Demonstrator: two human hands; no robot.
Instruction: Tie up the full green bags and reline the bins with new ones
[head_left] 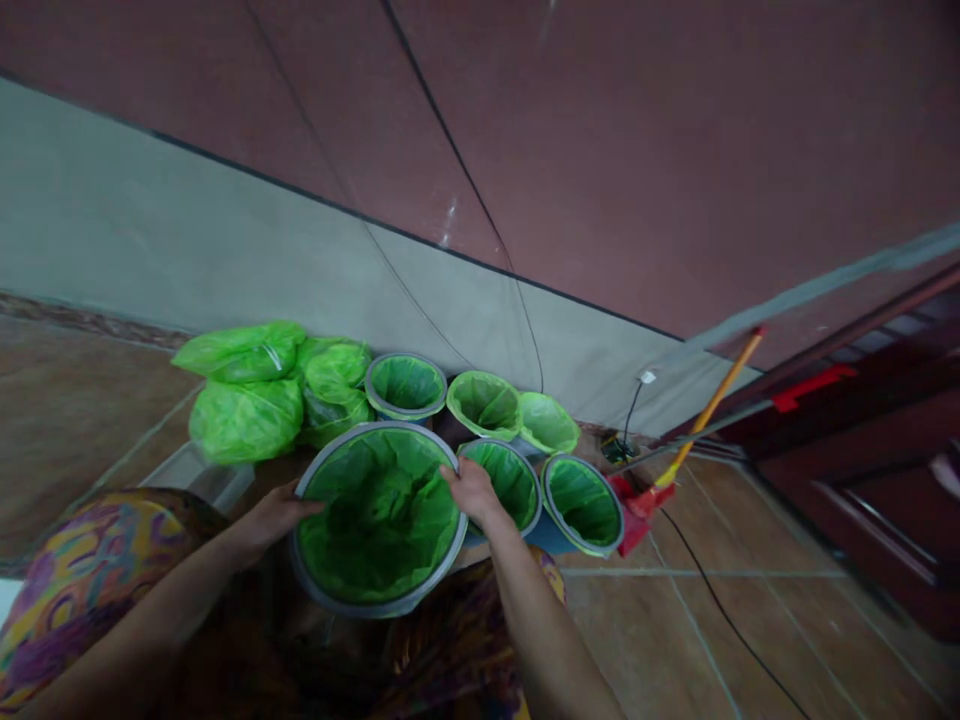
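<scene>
Between my two hands is a round trash can [450,556] with a grey rim, lined with a green plastic bag [375,575]. My left hand [279,515] grips the rim on its left side, thumb over the inside edge. On the upper right of the same rim, my right hand [471,487] is closed, fingers partly hidden behind it. Just beyond stand more bins with green liners: one bin [406,410] behind the held one, another bin [538,505] close by my right hand, and a blue-sided bin [551,538] farther right.
Full green bags [247,415] are heaped against the wall at left, beside a clear plastic box [232,485]. A red dustpan [636,515] and a yellow-orange handle [724,385] stand at right. A black cable [712,590] crosses the tiled floor near a dark red door [862,480].
</scene>
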